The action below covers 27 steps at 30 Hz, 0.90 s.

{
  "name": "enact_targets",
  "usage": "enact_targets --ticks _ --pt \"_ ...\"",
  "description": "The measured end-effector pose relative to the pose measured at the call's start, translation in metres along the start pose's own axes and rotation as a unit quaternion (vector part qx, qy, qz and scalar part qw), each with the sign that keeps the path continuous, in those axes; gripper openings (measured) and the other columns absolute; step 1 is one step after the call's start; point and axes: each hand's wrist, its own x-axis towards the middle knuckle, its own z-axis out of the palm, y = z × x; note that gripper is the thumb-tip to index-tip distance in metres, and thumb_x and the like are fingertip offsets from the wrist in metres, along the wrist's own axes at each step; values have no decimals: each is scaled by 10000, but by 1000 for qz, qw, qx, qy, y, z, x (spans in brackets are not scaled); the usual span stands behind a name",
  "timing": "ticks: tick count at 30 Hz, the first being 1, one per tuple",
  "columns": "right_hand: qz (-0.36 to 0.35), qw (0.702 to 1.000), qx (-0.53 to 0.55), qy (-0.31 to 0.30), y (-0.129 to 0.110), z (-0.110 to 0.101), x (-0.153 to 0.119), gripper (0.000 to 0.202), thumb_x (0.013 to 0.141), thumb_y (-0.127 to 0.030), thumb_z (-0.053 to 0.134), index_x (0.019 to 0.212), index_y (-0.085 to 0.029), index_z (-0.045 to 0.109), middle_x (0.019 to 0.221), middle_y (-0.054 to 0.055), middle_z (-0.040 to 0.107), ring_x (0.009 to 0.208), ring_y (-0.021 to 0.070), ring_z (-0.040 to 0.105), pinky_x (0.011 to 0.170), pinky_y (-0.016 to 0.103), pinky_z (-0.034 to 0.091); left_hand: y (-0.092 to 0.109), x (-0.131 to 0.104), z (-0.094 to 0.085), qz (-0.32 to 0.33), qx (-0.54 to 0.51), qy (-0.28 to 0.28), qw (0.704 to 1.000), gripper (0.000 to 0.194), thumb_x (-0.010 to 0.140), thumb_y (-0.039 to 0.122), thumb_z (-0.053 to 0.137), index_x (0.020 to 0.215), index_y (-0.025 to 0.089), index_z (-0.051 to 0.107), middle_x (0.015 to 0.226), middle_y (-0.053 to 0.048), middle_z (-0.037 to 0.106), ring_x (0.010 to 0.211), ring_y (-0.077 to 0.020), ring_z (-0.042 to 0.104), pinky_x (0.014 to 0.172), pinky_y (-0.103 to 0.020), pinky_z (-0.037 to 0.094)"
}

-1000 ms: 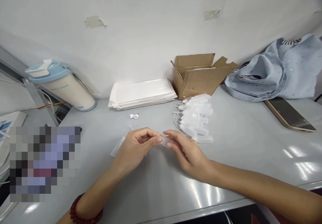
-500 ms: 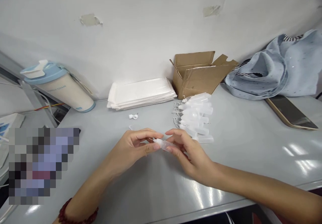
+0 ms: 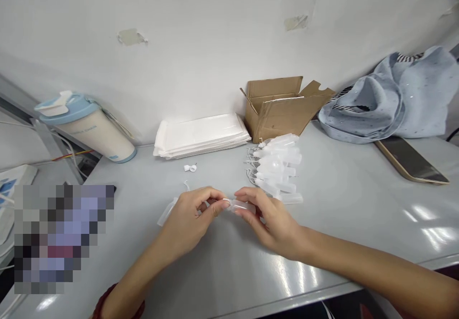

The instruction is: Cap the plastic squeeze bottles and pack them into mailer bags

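Observation:
A small translucent squeeze bottle (image 3: 244, 206) lies sideways between my two hands above the table. My left hand (image 3: 193, 217) pinches its white tip end between thumb and fingers, hiding most of that end. Thumb and fingers of my right hand (image 3: 274, 223) grip the bottle's body. Partly covered by my left hand, another translucent bottle (image 3: 166, 213) rests on the table. Two small white caps (image 3: 190, 168) lie beyond my left hand. Past my right hand is a pile of similar bottles (image 3: 276, 161) with thin cap straps pointing left.
A stack of white packets (image 3: 202, 132) and an open cardboard box (image 3: 283, 118) stand along the wall. At left are a blue-lidded tumbler (image 3: 93, 127) and a blurred-out device (image 3: 64, 237). A phone (image 3: 412, 161) and a light-blue cloth bag (image 3: 387, 99) lie at right.
My left fingers have closed further over the bottle's white tip. My left hand has shifted slightly right, uncovering part of the bottle behind it. The camera view has tilted a little.

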Motion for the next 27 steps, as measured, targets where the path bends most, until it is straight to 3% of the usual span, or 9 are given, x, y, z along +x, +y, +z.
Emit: enact_targets --ticks 2,5,8,11,15,19,21,23,27 --pt "61 995 76 -18 -3 -2 3 226 924 -245 459 1142 -210 410 816 29 640 615 127 566 530 246 432 0 0 0 29 0 9 1000 196 859 375 554 824 218 667 795 4 641 705 -150 529 613 -249 385" --pt "147 965 215 -38 -6 -6 9 230 911 -304 495 1112 -219 423 815 21 655 713 140 606 590 258 453 -2 1 -1 55 -39 14 998 152 838 353 594 831 219 666 843 -5 646 763 -163 555 672 -262 417" --pt "184 935 299 -43 -8 -7 12 253 892 -336 530 1091 -216 430 823 23 661 749 142 623 615 264 466 -5 1 -2 47 -72 7 996 165 831 372 602 857 223 668 873 -10 649 783 -169 564 687 -262 438" --pt "170 944 281 -26 -7 -6 10 239 899 -337 525 1087 -219 436 843 28 669 773 148 625 635 278 478 -5 2 -4 6 -57 -17 998 267 863 435 531 799 214 666 768 4 643 644 -138 517 589 -241 412" --pt "98 982 159 19 -6 -4 7 186 904 -268 516 1074 -220 459 892 37 656 725 134 606 595 258 476 -4 3 -2 -13 -52 -47 997 400 887 477 448 669 185 612 664 0 615 599 -137 504 553 -240 400" --pt "-7 999 29 30 -3 -4 4 146 897 -217 520 1039 -199 498 675 -24 564 528 100 497 485 222 418 -4 3 3 -9 -79 -60 995 436 905 477 405 631 177 561 638 -1 586 615 -144 528 568 -241 414" --pt "-27 999 12 23 -2 -5 5 145 904 -209 505 1048 -191 499 635 -33 551 503 98 475 477 222 407 -5 3 5 -5 -70 -59 996 447 915 473 389 621 176 549 626 5 576 602 -138 518 576 -240 411" --pt "-4 999 31 14 -3 -7 6 128 905 -209 496 1031 -187 502 668 -16 594 529 102 502 490 223 408 -5 2 7 8 -40 -45 998 439 918 458 394 622 177 555 609 10 570 586 -136 502 570 -239 397" --pt "113 984 132 -31 -6 -15 14 92 898 -243 496 977 -194 491 705 -1 659 569 101 529 510 216 398 -4 1 9 76 16 -19 997 338 921 378 433 751 195 662 733 -6 647 661 -153 538 629 -249 399"
